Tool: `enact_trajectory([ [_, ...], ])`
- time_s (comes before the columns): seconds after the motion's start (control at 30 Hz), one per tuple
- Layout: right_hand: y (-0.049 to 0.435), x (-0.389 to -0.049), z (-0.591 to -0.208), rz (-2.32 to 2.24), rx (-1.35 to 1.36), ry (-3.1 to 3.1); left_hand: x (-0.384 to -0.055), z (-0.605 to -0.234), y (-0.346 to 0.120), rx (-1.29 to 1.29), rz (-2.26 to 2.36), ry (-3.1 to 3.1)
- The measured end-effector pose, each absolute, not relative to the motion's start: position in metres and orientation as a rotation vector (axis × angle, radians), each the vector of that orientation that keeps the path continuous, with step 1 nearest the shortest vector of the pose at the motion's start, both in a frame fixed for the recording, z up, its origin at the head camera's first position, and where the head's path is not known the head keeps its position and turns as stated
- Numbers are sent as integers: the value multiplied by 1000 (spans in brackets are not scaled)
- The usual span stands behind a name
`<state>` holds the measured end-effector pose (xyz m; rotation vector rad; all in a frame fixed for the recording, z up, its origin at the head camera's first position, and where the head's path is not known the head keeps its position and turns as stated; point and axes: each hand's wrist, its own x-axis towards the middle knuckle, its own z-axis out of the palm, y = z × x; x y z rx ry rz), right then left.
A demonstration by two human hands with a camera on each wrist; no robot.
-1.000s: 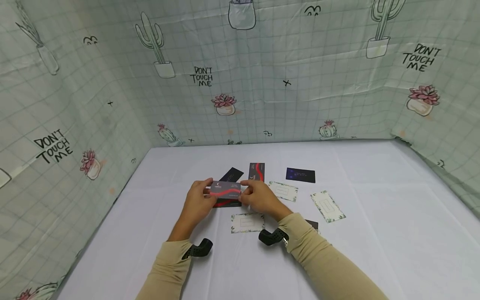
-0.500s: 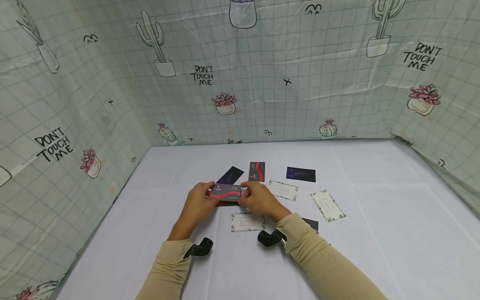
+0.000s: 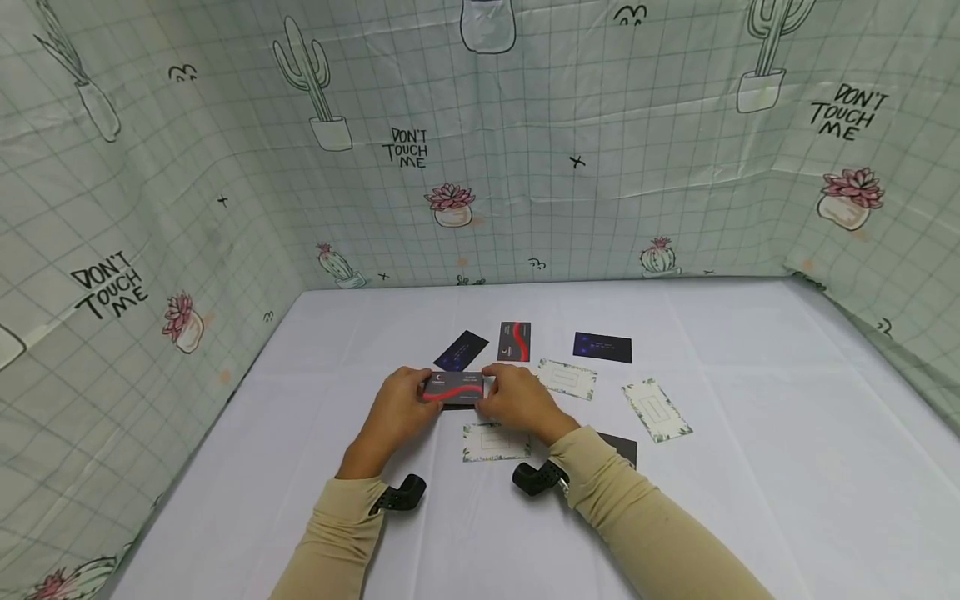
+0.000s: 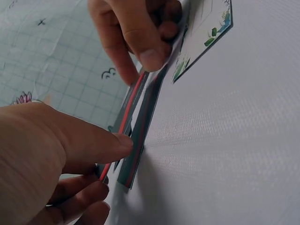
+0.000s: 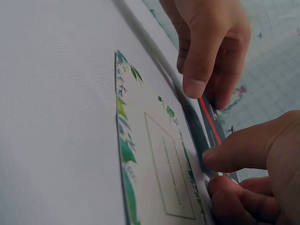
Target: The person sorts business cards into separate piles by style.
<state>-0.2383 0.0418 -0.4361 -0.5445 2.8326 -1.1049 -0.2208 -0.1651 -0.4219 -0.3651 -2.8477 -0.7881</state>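
Observation:
A grey business card with a red wave (image 3: 453, 388) is held by its two short ends, level with the middle of the table. My left hand (image 3: 393, 410) pinches its left end between thumb and fingers, and my right hand (image 3: 522, 405) pinches the right end. Just under it lies another dark card with a red stripe (image 4: 144, 117), mostly covered in the head view. Both wrist views show a narrow gap between the two cards. On the near side, a white card with a leafy border (image 5: 157, 140) lies flat, close to my right hand.
Behind my hands lie a tilted dark blue card (image 3: 461, 351) and an upright grey card with a red wave (image 3: 514, 342). Another dark blue card (image 3: 603, 347) and two leafy white cards (image 3: 657, 410) are to the right. My right sleeve partly hides a dark card (image 3: 621, 448).
Both hands have lowered the held card slightly toward me, over the dark card beneath, which now shows only a thin strip. More of the tilted blue card behind is visible.

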Motion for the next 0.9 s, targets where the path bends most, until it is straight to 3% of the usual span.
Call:
enact_trajectory([
  [0.9, 46, -241, -429, -1033, -529, 2783, -221, -423, -169, -391, -583, -2985],
])
